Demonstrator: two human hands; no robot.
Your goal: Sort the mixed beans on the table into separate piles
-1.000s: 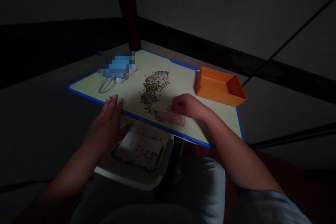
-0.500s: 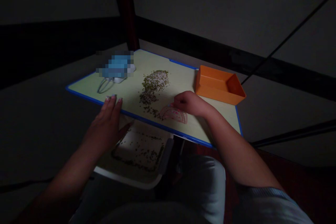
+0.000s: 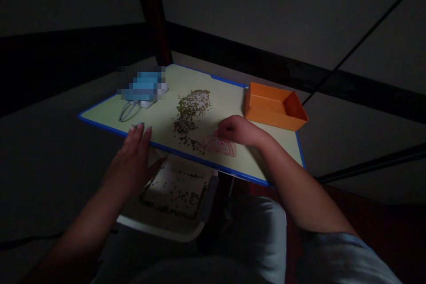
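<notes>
My right hand (image 3: 237, 130) is curled on a clear pink protractor (image 3: 219, 145) lying flat on a pale, blue-edged table (image 3: 229, 97). A trail of small green beans (image 3: 191, 111) runs from the table's middle to the near edge beside the protractor. My left hand (image 3: 132, 159) lies flat with fingers together, fingertips over the near table edge. Below that edge a white tray (image 3: 173, 195) on my lap holds scattered beans.
An orange plastic box (image 3: 273, 105) sits at the table's far right. A blurred blue thing with a white part and a loop (image 3: 141, 91) lies at the far left. A dark post (image 3: 151, 13) rises behind the table. The room is dim.
My right hand has slid the protractor a little away from the near edge. The view has drifted left; my left hand stays at the table edge.
</notes>
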